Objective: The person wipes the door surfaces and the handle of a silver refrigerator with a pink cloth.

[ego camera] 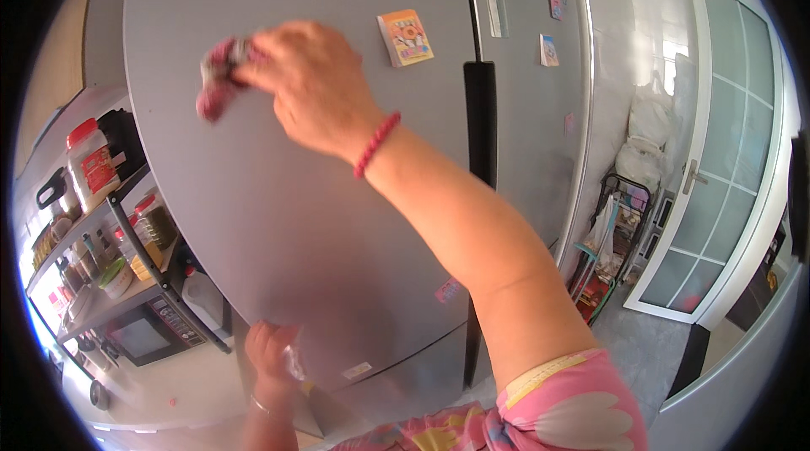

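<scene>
A grey refrigerator door [266, 210] fills the middle of the view. My right hand [316, 84], with a red bead bracelet at the wrist, grips a blurred pink, white and dark cloth [224, 74] against or just before the upper door. To its right an orange and yellow picture magnet [406, 38] sits on the door. Low down by the door's left edge, my left hand [269, 350] is closed around a crinkled clear plastic piece [294, 359]. A pale label [357, 370] and a pink sticker [447, 290] are on the lower door.
At left, a black-framed shelf [139, 248] holds jars with red lids and a microwave [142, 331] above a pale counter [190, 388]. At right stand a folding cart [610, 248] with bags and a white door with frosted panes [715, 153]. A black handle strip [481, 122] runs between the refrigerator doors.
</scene>
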Tool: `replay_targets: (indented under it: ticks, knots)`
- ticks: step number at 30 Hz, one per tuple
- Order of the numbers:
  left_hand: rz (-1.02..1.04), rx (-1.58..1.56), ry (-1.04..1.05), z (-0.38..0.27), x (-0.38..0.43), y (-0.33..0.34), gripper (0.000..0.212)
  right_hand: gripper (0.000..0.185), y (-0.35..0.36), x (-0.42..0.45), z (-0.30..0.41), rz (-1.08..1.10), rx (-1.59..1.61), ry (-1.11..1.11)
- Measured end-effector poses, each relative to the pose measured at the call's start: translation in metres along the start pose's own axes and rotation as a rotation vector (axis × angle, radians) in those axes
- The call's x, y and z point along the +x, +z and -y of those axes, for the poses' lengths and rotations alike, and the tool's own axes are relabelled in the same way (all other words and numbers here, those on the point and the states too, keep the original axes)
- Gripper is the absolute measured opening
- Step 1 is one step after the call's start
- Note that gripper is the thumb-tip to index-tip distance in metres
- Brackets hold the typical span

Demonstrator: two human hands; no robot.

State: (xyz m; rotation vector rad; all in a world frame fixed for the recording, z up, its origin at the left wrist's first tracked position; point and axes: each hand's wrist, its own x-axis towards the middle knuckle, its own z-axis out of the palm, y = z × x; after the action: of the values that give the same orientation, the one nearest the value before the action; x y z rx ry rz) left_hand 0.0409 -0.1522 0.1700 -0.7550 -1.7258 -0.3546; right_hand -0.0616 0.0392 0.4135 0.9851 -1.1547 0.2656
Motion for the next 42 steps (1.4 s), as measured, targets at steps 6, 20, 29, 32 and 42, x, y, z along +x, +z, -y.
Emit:
replay_targets:
  ticks: [6, 20, 29, 32, 42]
  knots:
    - [-0.019, -0.010, 0.104, 0.006, 0.034, 0.026, 0.013, 0.021, -0.037, -0.115, 0.053, 0.124, 0.076, 0.165]
    - [0.008, 0.247, 0.297, 0.019, 0.030, 0.039, 0.017, 0.001, -0.142, -0.330, 0.155, 0.934, 0.569, 0.739]
    - [0.043, 0.211, 0.296, 0.019, 0.036, 0.051, 0.016, 0.028, -0.114, -0.105, -0.090, -0.203, 0.382, 0.669]
    - [0.059, 0.216, 0.287, 0.020, 0.034, 0.046, 0.017, 0.027, -0.081, -0.141, -0.082, -0.261, -0.041, 0.520]
    - [0.025, 0.274, 0.357, 0.021, 0.034, 0.050, 0.022, 0.026, -0.090, -0.308, 0.056, -0.019, -0.193, 0.564]
